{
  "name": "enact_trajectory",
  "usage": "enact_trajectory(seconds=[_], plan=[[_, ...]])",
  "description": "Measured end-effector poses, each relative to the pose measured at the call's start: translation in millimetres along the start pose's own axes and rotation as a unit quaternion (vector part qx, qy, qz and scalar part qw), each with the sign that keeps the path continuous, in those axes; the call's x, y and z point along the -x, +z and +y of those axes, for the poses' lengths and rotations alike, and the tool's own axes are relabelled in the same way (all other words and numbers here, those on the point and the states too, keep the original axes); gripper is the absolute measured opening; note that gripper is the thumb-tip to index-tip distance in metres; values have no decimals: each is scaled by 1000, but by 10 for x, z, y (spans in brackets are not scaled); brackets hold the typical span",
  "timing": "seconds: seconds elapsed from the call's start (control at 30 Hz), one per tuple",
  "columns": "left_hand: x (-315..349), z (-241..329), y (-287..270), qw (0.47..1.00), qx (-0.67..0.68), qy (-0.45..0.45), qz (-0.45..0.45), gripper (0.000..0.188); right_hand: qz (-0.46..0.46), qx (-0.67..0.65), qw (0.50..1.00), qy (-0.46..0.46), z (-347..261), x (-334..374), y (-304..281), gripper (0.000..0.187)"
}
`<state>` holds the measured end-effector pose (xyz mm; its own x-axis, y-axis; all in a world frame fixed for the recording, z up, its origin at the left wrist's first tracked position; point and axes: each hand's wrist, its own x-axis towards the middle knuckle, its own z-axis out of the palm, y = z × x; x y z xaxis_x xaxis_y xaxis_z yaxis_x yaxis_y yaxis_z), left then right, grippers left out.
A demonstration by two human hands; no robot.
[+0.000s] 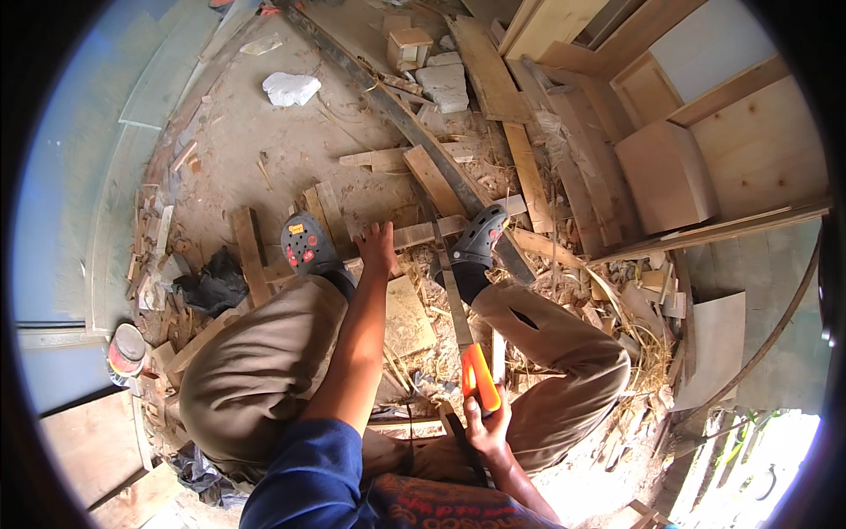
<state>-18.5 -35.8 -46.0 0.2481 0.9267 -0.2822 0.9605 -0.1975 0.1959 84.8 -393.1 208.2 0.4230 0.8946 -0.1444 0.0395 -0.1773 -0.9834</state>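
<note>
Between feet, saw in right hand points forward, slanting left.

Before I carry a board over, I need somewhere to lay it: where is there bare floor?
The broadest free patch is the dirt floor, bordered by the long dark beam on its right and the left shoe at its near edge; a white lump lies in it. Wood scraps crowd around the left hand and the saw in the right hand.
</note>
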Motion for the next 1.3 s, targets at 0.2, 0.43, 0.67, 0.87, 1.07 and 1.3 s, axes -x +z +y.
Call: enact_trajectory(seconds=[0.2, 0.43, 0.67, 0.87, 1.07, 1.3], plan=[[-45, -62, 68, 993, 26, -1, 112, 43, 4, 2, 1000, -2, -120, 160, 106, 22], [63, 34, -221, 999, 47, 2, -17, 67, 28, -110, 993, 25, 7, 308, 679, 13], [95, 18, -240, 999, 27, 26, -21, 64, -5, -90, 996, 1, -3, 227, 647, 13], [-10, 226, -293, 996, 33, 78, -30, 68, 40, -181, 982, 36, -75, 231, 617, 12], [-43, 256, -188, 995, 40, 91, 9, 68, 59, -151, 986, 39, -154, 142, 662, 13], [-92, 126, -177, 993, 68, 90, -26, 70, 24, -81, 992, 92, -123, 115, 493, 21]])
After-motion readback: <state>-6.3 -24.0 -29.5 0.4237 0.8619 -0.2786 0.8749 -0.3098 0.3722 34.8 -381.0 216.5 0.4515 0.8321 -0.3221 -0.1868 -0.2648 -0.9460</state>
